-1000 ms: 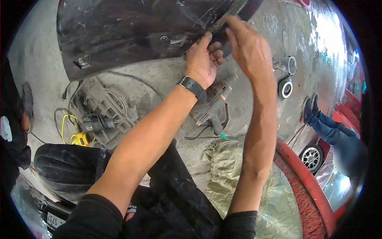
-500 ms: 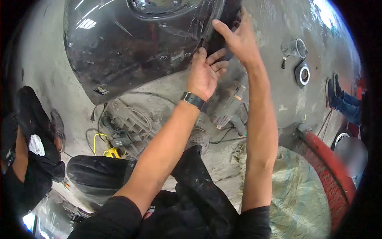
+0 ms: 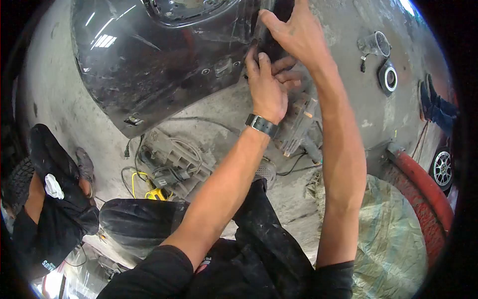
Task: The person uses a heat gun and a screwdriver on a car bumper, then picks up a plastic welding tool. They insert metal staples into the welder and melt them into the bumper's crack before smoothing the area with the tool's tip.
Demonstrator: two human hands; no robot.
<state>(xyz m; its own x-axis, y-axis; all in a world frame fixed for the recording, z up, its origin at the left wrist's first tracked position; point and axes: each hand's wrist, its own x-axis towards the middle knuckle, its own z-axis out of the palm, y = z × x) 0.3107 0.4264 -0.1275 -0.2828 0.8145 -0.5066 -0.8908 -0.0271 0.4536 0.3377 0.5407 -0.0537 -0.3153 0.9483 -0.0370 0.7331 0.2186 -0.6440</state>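
A glossy dark car body panel (image 3: 164,74), scuffed and with a rounded opening at its top, lies in front of me. My left hand (image 3: 268,88), below a black wristwatch (image 3: 262,125), has its thumb and index finger close together at the panel's right edge. Its other fingers stick out to the right, blurred; whatever small part is between the fingertips is hidden. Higher up, my right hand (image 3: 301,35) grips the dark edge piece of the panel, thumb on the near face, its other fingers partly out of view.
A power tool with a yellow part (image 3: 158,193) and cables lie below the panel. Right of my arms are a clear cup (image 3: 374,45), a ring-shaped part (image 3: 388,78), a red bumper-like piece (image 3: 423,172) and crumpled sheeting (image 3: 391,234). Another person (image 3: 55,199) sits at left.
My left hand has turned from palm showing to more of its back showing, still at the panel edge. My right hand keeps its grip. The camera view has shifted slightly.
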